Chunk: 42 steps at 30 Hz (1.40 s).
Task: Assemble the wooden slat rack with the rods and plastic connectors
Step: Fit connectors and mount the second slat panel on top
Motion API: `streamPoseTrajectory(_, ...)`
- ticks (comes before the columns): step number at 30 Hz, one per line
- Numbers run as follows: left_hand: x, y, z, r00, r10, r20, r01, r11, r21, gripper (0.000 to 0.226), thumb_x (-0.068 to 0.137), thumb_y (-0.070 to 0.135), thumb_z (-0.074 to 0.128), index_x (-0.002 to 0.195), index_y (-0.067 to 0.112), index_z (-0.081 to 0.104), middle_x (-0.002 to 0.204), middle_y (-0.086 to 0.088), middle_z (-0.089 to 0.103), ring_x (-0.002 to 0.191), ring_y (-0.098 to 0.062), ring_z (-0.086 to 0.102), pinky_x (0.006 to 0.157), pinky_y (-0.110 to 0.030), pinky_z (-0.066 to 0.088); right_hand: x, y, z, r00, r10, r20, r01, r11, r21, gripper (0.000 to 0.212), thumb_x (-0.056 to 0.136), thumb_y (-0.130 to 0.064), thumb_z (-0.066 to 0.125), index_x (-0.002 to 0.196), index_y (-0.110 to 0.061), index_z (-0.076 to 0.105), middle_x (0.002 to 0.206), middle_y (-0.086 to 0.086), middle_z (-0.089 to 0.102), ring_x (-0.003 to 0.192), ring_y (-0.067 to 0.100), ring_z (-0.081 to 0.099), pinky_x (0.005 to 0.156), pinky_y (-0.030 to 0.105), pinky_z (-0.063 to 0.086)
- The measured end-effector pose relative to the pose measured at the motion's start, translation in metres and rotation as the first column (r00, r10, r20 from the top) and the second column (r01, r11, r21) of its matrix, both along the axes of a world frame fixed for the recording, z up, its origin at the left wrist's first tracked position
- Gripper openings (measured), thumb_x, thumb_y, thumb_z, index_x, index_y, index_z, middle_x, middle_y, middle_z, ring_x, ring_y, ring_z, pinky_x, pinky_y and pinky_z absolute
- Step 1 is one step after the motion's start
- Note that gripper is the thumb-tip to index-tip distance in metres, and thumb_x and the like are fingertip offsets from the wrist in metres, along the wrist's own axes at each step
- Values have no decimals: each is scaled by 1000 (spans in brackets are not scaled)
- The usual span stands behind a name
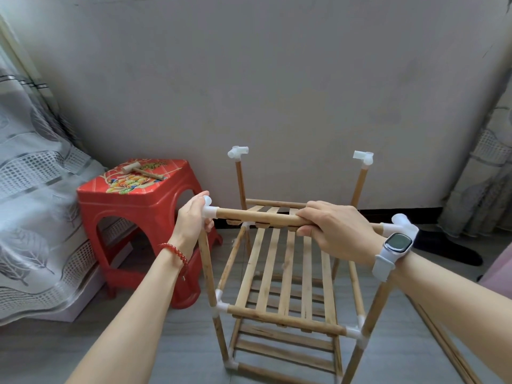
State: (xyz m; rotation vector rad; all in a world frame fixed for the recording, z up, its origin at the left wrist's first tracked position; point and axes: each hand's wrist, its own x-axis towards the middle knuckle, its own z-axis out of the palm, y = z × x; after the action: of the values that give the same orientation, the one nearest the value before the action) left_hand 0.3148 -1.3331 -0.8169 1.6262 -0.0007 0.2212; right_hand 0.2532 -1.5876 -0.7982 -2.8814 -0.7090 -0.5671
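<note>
— Forearms are seen nearest the lens, one from each lower corner. What is held?

— A top front rod of the wooden rack is gripped. The right hand is curled fully round the rod, thumb underneath. The left hand is wrapped round the white plastic connector at the rod's left end, fingers closed on it, atop the front left post.

— How is the rack described?

— Pale bamboo-coloured rods are joined by white connectors at the corners. A slatted shelf is set at mid height and a second is seen below it. Two rear posts are left standing free, each capped by a connector, the other being at the right. The rack is stood on the grey floor, just before the wall.

— And the room around it?

— A red plastic stool is placed just beside the rack on the left, with a small wooden mallet laid on top. A patterned bed cover is hung further left. Loose rods are laid on the floor at the right. A curtain is hung at the right edge. Open floor is left between stool and forearm.
</note>
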Motion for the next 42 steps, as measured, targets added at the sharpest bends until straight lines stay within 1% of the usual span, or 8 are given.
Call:
streamPoseTrajectory(9, -61, -38, -5, 972, -232, -31, 234, 962, 142, 19, 101, 33, 30, 102, 20, 44, 94, -8, 51, 71, -12, 53, 68, -29, 45, -19, -55, 8, 970, -228, -79, 223, 973, -66, 35, 97, -30, 45, 131, -40, 47, 116, -11, 49, 113, 13, 42, 95, 34, 29)
streamPoseTrajectory(11, -85, -55, -6, 951, -303, 68, 239, 855, 459, 38, 98, 49, 27, 101, 19, 50, 96, 0, 57, 84, -10, 55, 74, -24, 43, -25, -74, 8, 937, -340, -79, 337, 940, -43, 39, 97, -20, 44, 132, -37, 48, 129, -8, 49, 124, 16, 39, 99, 37, 30)
streamPoseTrajectory(17, -118, -131, -10, 767, -629, 127, 355, 580, 733, 38, 99, 38, 33, 125, 16, 50, 114, 1, 58, 100, -8, 54, 87, -27, 47, -50, -109, 19, 886, -329, -325, 456, 740, 494, 33, 98, -9, 41, 124, -13, 60, 130, 10, 57, 124, 23, 48, 106, 31, 34)
streamPoseTrajectory(22, -120, -161, 14, 762, -616, 199, 38, 349, 936, 32, 99, 32, 37, 120, 20, 57, 116, 0, 57, 104, -17, 53, 91, -38, 45, -81, -90, 46, 906, -338, -256, 420, 792, 443, 28, 98, -16, 41, 112, -15, 66, 109, 8, 66, 105, 22, 59, 92, 33, 44)
streamPoseTrajectory(28, -78, -78, 27, 754, -212, 622, -465, 496, 733, 37, 86, 34, 43, 104, 15, 68, 111, -7, 63, 106, -32, 56, 86, -46, 43, -106, -25, 22, 961, -236, 143, 260, 948, -182, 16, 88, -26, 55, 85, -19, 68, 84, -1, 68, 83, 23, 63, 88, 41, 45)
streamPoseTrajectory(31, -52, -33, 25, 969, 45, 244, -220, 609, 762, 54, 92, 33, 51, 141, 15, 37, 147, -10, 32, 135, -31, 29, 107, -45, 27, -104, -23, -7, 940, -251, 230, 313, 904, -291, 12, 62, -19, 74, 61, -18, 62, 61, 0, 60, 59, 23, 58, 69, 37, 48)
streamPoseTrajectory(34, -44, -17, 17, 999, -45, -17, 46, 825, 563, 59, 94, 31, 50, 146, 15, 26, 147, -10, 35, 133, -26, 34, 107, -35, 27, -99, -45, -22, 914, -173, 366, 311, 880, -359, 7, 64, -9, 59, 63, -16, 59, 63, 1, 56, 60, 23, 53, 61, 34, 42)
streamPoseTrajectory(42, -95, -34, -6, 934, -170, 316, -55, 803, 593, 48, 84, 31, 66, 129, 19, 52, 106, 5, 62, 83, -7, 62, 73, -12, 44, -83, -110, -30, 812, -149, 564, 307, 931, -195, 19, 79, -4, 54, 79, -16, 68, 77, -2, 65, 81, 23, 65, 81, 37, 42)
